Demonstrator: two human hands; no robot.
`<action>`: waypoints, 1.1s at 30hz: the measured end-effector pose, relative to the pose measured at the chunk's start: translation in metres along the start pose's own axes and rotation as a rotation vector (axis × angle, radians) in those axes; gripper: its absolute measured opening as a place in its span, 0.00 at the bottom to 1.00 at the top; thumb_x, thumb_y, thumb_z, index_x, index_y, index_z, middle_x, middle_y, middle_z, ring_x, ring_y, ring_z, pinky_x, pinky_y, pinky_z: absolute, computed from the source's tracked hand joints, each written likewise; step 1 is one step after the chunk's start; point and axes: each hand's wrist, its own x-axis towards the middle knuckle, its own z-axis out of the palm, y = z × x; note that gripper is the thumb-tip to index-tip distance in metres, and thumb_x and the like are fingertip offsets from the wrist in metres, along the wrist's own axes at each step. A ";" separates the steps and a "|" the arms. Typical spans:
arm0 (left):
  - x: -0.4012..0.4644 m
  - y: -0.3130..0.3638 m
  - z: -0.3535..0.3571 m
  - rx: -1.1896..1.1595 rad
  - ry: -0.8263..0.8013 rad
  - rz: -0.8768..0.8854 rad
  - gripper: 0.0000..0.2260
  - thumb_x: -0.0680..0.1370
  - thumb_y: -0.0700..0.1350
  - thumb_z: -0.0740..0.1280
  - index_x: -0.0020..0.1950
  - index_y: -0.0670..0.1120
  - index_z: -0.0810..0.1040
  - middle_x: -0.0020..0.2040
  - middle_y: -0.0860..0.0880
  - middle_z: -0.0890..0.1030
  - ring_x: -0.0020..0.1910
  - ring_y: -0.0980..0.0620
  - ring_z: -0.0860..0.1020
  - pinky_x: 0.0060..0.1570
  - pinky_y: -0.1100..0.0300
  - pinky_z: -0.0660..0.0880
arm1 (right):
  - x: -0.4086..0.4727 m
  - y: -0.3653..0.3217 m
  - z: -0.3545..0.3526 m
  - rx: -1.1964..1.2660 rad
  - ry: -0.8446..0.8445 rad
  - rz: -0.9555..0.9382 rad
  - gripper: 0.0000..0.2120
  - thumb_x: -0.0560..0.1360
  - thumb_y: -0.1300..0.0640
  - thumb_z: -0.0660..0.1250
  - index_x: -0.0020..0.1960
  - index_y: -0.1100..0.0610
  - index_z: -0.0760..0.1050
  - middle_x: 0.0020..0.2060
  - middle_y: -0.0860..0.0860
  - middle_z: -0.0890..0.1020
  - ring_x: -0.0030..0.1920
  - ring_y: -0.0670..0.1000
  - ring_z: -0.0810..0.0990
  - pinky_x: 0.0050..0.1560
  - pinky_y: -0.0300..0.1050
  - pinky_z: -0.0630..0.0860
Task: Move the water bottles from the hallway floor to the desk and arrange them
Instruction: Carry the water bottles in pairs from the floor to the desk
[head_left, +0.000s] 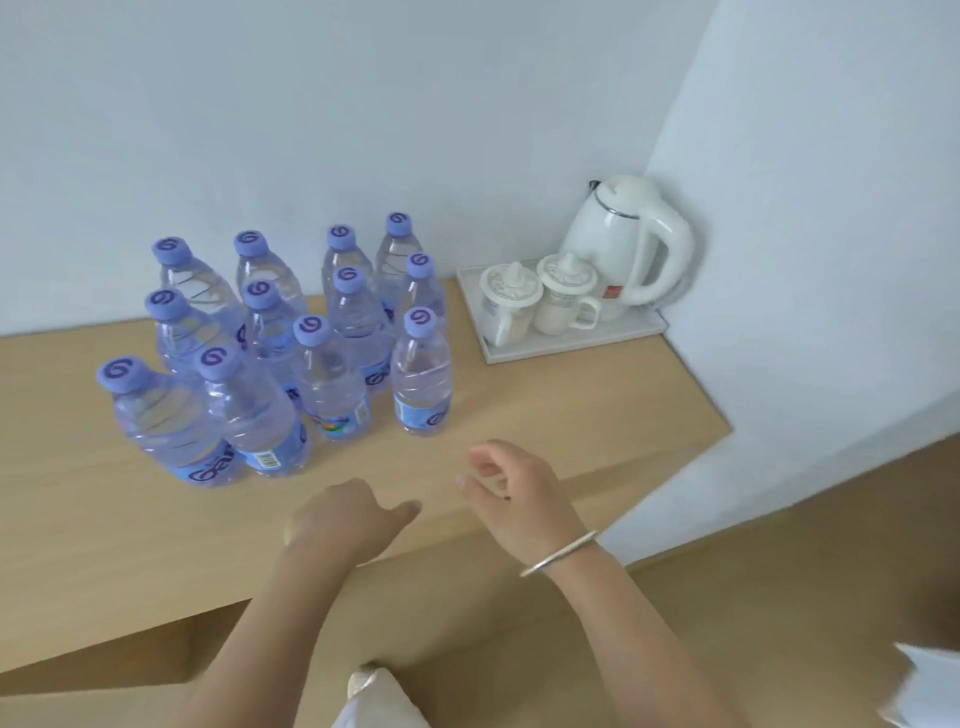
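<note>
Left hand (332, 519) loosely curled and empty over the wooden counter (545, 415), right hand (511, 488) beside it, fingers relaxed, grasping nothing, silver bracelet (561, 552) on its wrist, water bottles (291, 343) clustered upright beyond the left hand, white tray (571, 345) with mugs (535, 299) and kettle (631, 244) far beyond the right hand.

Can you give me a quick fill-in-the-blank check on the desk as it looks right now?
1. The water bottles on the desk all stand ____.
2. The kettle and two lidded cups sit on a white ____.
3. The bracelet is on the ____ wrist.
4. Both the left hand and the right hand hold ____.

Missing words: upright; tray; right; nothing
</note>
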 end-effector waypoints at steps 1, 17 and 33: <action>-0.010 0.028 0.008 0.012 0.006 0.050 0.25 0.73 0.69 0.58 0.51 0.47 0.72 0.45 0.51 0.76 0.48 0.48 0.75 0.42 0.58 0.68 | -0.013 0.015 -0.021 -0.008 0.032 0.029 0.13 0.74 0.56 0.68 0.58 0.58 0.76 0.52 0.50 0.80 0.53 0.48 0.78 0.53 0.38 0.71; -0.156 0.401 0.100 0.094 -0.013 1.010 0.19 0.75 0.63 0.61 0.61 0.54 0.74 0.50 0.58 0.78 0.49 0.56 0.76 0.48 0.61 0.71 | -0.238 0.225 -0.315 -0.080 0.595 0.575 0.15 0.76 0.51 0.65 0.60 0.54 0.74 0.53 0.46 0.77 0.52 0.45 0.74 0.53 0.39 0.69; -0.173 0.742 0.145 0.213 -0.159 1.359 0.16 0.76 0.60 0.62 0.56 0.50 0.75 0.49 0.55 0.78 0.49 0.54 0.76 0.45 0.62 0.69 | -0.264 0.368 -0.528 -0.159 0.801 0.825 0.18 0.77 0.51 0.64 0.64 0.56 0.72 0.62 0.50 0.75 0.62 0.49 0.72 0.63 0.40 0.66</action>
